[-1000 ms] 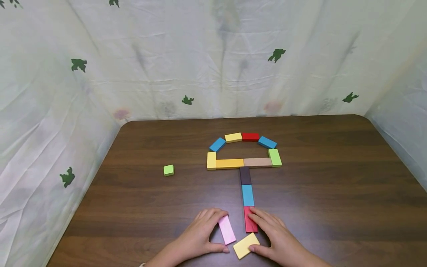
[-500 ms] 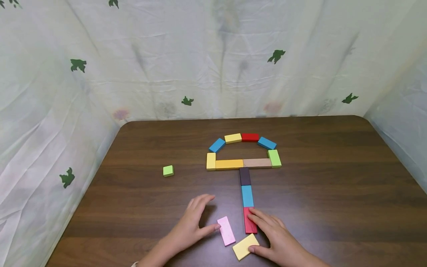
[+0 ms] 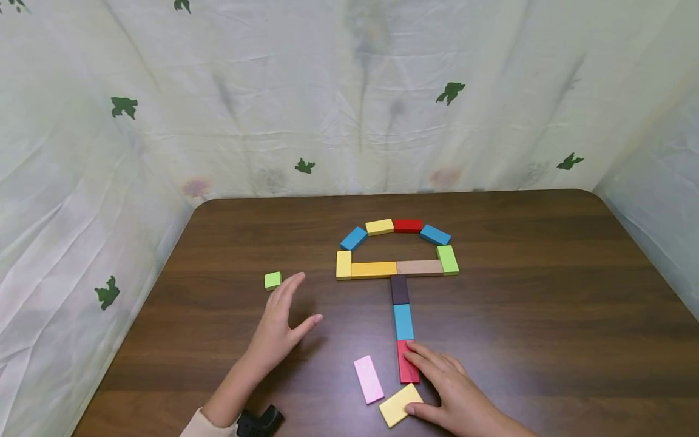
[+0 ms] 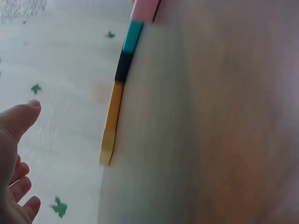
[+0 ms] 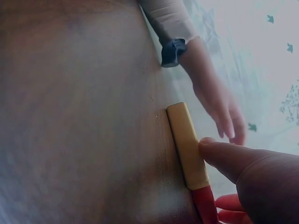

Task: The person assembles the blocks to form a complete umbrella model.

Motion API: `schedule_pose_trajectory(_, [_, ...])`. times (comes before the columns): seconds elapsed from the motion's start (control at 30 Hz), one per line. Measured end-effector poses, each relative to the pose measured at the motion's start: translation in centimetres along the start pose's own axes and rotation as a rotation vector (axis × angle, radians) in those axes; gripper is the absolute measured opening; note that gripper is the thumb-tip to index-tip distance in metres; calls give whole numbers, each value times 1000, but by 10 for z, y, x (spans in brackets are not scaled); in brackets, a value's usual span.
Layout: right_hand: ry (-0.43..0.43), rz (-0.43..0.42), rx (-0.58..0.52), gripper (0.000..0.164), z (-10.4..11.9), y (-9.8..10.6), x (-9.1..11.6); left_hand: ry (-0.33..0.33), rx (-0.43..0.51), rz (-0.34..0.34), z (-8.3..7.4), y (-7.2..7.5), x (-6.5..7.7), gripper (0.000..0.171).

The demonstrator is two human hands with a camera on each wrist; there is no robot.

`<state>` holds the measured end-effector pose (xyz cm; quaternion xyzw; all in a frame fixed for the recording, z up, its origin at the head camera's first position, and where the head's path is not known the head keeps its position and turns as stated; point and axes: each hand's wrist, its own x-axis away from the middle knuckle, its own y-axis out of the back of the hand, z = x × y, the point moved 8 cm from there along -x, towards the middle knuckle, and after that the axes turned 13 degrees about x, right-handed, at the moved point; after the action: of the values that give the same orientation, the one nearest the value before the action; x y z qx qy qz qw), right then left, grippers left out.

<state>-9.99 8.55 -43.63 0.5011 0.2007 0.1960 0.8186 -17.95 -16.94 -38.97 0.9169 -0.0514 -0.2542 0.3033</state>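
Note:
My left hand [image 3: 276,331] hovers over the left part of the table, fingers extended, thumb spread and nothing held. Its fingertips are close to a small green cube [image 3: 272,280]. My right hand [image 3: 448,388] lies by the stem's near end: its fingers touch a red block [image 3: 408,362], while the thumb touches a pale yellow block [image 3: 400,405] set at an angle. A pink block [image 3: 368,380] lies loose left of these. Beyond the red block, a light blue block [image 3: 403,321] and a dark block [image 3: 400,290] continue the line.
At the stem's far end, an orange block [image 3: 374,270] and a tan block [image 3: 419,267] form a crossbar. Yellow, blue, red and green blocks arch above it. A patterned cloth [image 3: 349,109] hangs behind the wooden table [image 3: 546,303]. A black wrist camera [image 3: 260,421] sits on my left wrist.
My left hand has let go of the pink block and moved left and away from me, toward the green cube. The right hand has stayed in place.

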Motion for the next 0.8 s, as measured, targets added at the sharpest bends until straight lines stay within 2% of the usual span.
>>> schedule_pose_trajectory(0.27, [-12, 28, -9, 74, -1, -2, -2, 16, -39, -93, 26, 23, -10, 77])
schedule_pose_trajectory(0.4, [-18, 51, -16, 74, -1, -4, -3, 78, -54, -122, 46, 33, -8, 75])
schedule_pose_trajectory(0.57, [-21, 63, -16, 74, -1, -4, -3, 174, -64, -110, 71, 38, -4, 72])
schedule_pose_trajectory(0.8, [-14, 43, -10, 74, -1, -3, -1, 264, -76, -49, 90, 35, 2, 67])
